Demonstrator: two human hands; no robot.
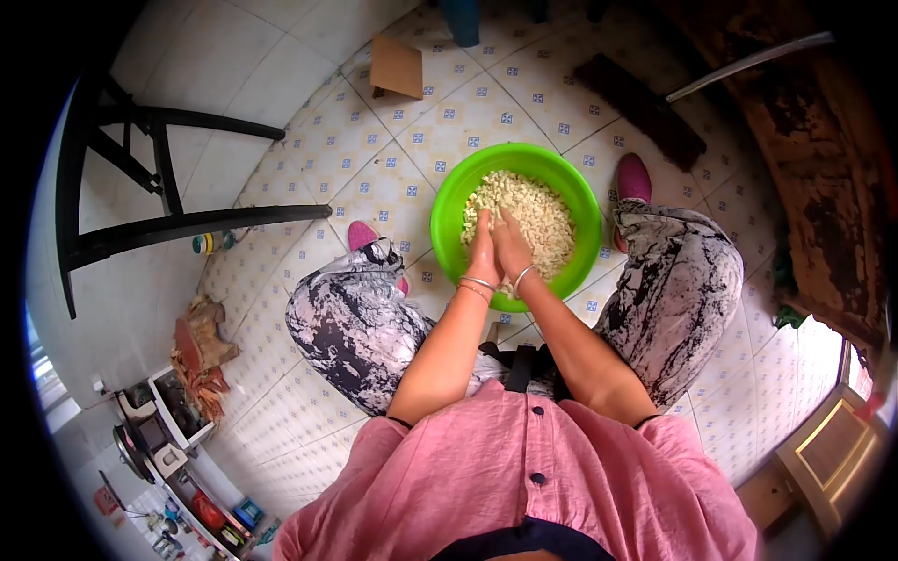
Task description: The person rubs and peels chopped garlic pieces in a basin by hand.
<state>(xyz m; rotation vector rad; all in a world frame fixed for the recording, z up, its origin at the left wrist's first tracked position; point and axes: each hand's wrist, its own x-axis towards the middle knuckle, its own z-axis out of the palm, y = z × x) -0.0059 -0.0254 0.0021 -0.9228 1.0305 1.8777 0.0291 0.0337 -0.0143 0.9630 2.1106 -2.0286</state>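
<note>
The left hand and right hand meet, fingers together over small, pale, crumbly pieces in the round, bright-green plastic basin beneath them — handling looks underway, the heap lying loose — though what remains, I can't tell.

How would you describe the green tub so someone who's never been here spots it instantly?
On the patterned tile floor, look between the two pink shoes. There sits a wide, round tub of pale, crumbly pieces, with the left hand and right hand together at them. Its bright lime green sets it apart from the flat brown board beyond.
</note>
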